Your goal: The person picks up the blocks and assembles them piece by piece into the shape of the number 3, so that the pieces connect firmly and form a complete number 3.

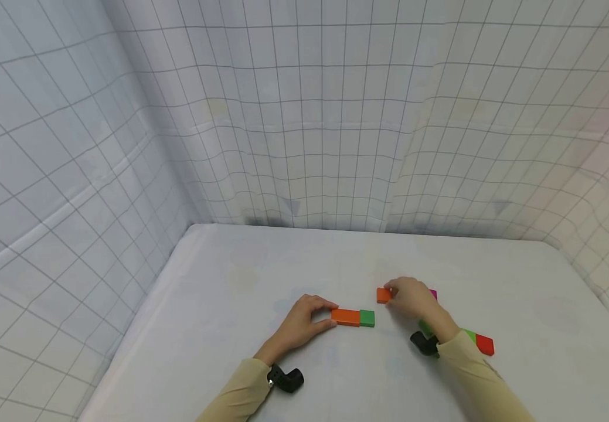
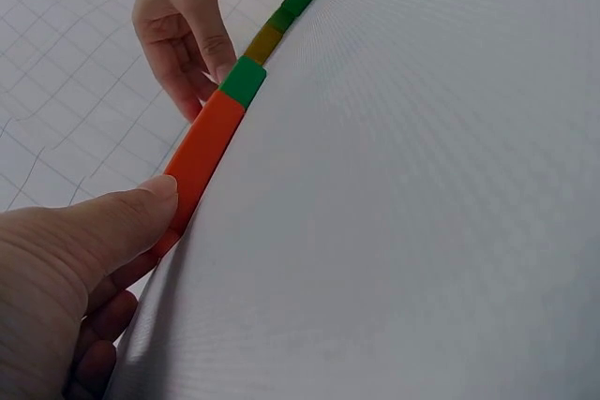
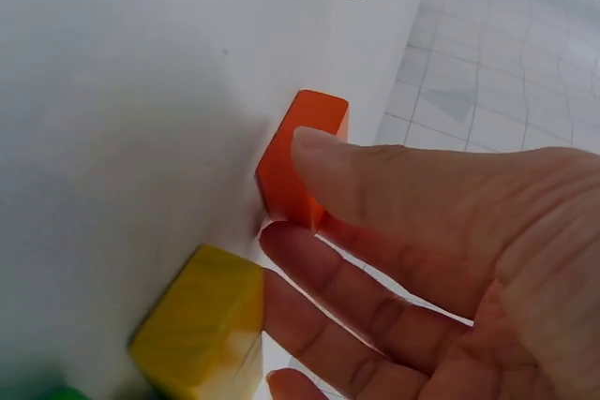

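Note:
My left hand [image 1: 300,323] pinches the left end of a long orange block [image 1: 345,317], thumb on the near side. A green block [image 1: 367,318] touches that block's right end. Farther back and to the right, my right hand [image 1: 414,299] pinches a smaller orange block [image 3: 298,161] between thumb and fingers. In the right wrist view a yellow block [image 3: 202,316] stands close beside the lower fingertips; my hand hides it in the head view. The small orange block stands apart from the green one.
Under and beyond my right forearm lie a magenta block [image 1: 434,293], a light green block [image 1: 468,334] and a red block [image 1: 485,344], with darker green [image 1: 425,327] partly covered by the wrist. Grid-patterned white cloth [image 1: 304,117] hangs behind the white table [image 1: 241,264].

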A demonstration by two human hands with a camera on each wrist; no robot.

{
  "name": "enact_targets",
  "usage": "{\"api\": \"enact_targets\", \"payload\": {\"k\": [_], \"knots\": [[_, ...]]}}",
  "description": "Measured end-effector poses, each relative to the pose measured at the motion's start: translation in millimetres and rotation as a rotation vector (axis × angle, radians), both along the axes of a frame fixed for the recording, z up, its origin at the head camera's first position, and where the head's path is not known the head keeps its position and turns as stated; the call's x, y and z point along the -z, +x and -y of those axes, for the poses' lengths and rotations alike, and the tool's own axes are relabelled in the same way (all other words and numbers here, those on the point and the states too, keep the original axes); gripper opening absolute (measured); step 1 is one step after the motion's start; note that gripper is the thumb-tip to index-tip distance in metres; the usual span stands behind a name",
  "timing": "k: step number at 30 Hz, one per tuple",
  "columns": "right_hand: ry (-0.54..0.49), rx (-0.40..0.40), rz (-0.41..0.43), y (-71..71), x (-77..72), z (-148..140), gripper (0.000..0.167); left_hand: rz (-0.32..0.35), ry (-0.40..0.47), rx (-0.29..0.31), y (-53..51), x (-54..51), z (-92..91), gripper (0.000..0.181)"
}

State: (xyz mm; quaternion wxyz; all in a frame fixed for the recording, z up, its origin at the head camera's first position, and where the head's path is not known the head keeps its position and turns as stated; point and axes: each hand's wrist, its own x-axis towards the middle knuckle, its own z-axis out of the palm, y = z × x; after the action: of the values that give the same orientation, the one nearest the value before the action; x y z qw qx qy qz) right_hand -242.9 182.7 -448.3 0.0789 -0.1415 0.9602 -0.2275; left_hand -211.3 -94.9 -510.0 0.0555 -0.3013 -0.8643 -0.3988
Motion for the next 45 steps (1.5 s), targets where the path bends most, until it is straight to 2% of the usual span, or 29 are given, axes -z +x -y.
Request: {"api": "enact_targets", "payload": {"k": [8, 15, 22, 31, 45], "knots": [[-0.04, -0.016, -0.045, 9.4, 3.5, -1.5, 0.03, 0.022, 0.0, -0.003, 1.2, -0.1, -0.2, 0.031], [-0.027, -0.061, -0.071, 10.4, 3.8, 1.1, 0.028, 0.003, 0.011, 0.002, -0.9, 0.1, 0.0, 0.03], [-0.032, -0.051, -0.071, 13.7, 5.2, 6.8, 0.029, 0.005, 0.019, 0.0, -1.2, -0.4, 0.2, 0.031], [-0.044, -0.054, -0.113, 19.2, 8.4, 9.4, 0.028, -0.01, 0.019, 0.008, -1.1, 1.5, 0.3, 0.031], [-0.043, -0.052, -0.095, 21.9, 7.9, 11.1, 0.027, -0.02, 0.026, 0.014, -1.7, 2.4, 0.3, 0.031]]}}
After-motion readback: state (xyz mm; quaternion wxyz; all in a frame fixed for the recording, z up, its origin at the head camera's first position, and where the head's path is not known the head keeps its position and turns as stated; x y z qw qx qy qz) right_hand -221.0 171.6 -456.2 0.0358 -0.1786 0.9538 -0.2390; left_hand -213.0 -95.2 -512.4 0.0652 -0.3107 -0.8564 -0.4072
